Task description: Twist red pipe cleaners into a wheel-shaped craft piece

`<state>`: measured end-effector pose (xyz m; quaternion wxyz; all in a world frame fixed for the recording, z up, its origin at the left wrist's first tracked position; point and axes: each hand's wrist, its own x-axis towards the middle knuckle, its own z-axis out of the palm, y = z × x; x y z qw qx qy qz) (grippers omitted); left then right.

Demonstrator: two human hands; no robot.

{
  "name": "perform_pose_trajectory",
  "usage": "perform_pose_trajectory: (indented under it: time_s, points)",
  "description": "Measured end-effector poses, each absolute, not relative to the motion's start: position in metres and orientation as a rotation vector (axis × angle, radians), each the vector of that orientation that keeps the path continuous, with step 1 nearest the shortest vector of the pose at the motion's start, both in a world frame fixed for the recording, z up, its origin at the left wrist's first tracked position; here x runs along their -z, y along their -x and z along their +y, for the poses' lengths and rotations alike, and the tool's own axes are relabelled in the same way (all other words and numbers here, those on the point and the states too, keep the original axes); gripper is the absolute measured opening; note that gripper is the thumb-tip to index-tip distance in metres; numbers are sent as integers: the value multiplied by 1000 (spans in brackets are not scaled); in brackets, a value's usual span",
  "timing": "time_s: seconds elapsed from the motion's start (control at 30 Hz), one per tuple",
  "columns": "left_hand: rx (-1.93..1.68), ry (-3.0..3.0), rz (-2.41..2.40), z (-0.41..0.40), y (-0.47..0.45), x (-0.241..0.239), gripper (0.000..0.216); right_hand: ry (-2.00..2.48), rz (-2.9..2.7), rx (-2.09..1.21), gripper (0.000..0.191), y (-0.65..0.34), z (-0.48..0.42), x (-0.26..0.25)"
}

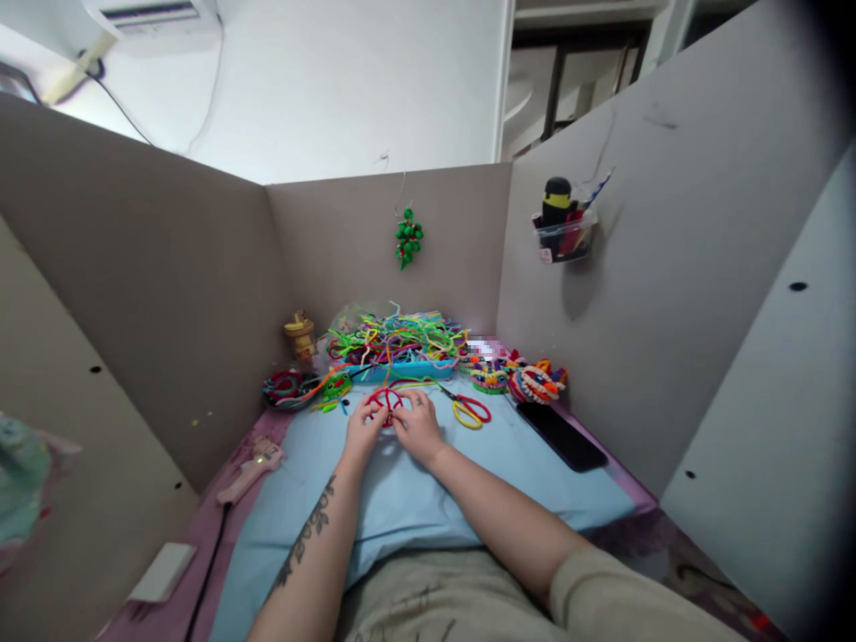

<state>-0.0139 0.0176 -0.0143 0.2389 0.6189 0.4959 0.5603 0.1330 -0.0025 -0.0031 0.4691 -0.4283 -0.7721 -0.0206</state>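
Both my hands meet over a light blue mat (pixel 508 481) on the desk. My left hand (pixel 363 430) and my right hand (pixel 418 426) pinch a small red pipe-cleaner shape (pixel 386 401) between their fingertips. The fingers of both hands are curled around it. Just beyond lies a blue tray (pixel 401 369) heaped with several coloured pipe cleaners (pixel 394 339). Scissors with red and yellow handles (pixel 470 410) lie right of my right hand.
A black phone (pixel 560 435) lies at the mat's right edge. Finished colourful pieces (pixel 518 376) sit at the back right, a dark bowl (pixel 289 390) at the back left. A glue gun (pixel 251 469) and its cable lie left. Cardboard walls enclose the desk.
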Motion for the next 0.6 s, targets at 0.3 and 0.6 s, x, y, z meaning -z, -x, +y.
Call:
perform_pose_trajectory:
  time_s: [0.3,0.6]
  points:
    - [-1509,-1949,1469,15,12,14,25,1089,-1891,61,11,-134,-1,4]
    - [-1506,-1977,1480,15,11,14,24,1130,-1882,26,10,-136,0,2]
